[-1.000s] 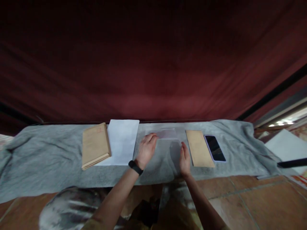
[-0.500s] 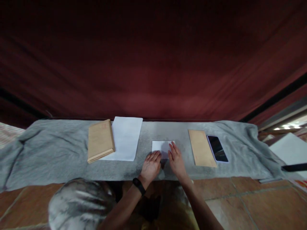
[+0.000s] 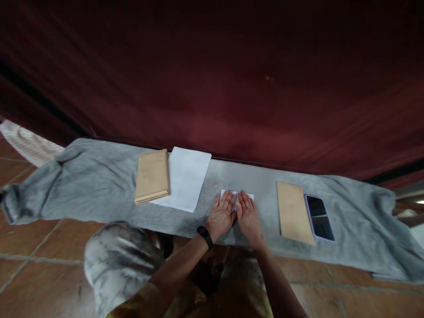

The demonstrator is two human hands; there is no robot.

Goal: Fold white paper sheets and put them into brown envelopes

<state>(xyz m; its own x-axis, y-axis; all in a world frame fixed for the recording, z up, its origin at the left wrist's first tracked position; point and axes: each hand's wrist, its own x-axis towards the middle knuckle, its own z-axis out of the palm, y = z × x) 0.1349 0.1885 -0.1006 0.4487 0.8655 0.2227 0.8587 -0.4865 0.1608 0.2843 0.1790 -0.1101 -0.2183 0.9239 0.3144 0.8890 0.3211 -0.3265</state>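
Both of my hands lie flat, side by side, on a small folded white paper (image 3: 236, 194) on the grey cloth (image 3: 99, 185). My left hand (image 3: 221, 215), with a black band on its wrist, has its fingers stretched out over the paper's left part. My right hand (image 3: 247, 214) presses its right part, fingers straight. Only the paper's far edge shows past my fingertips.
To the left lie a stack of brown envelopes (image 3: 152, 176) and a white sheet (image 3: 187, 176). A single brown envelope (image 3: 293, 212) and a dark phone (image 3: 319, 217) lie to the right. A dark red curtain (image 3: 232, 88) hangs behind. Tiled floor (image 3: 347, 291) lies in front.
A larger, blurred sheet under my hands has become a small folded paper. My hands have come together and now lie flat on top of it. The view has shifted.
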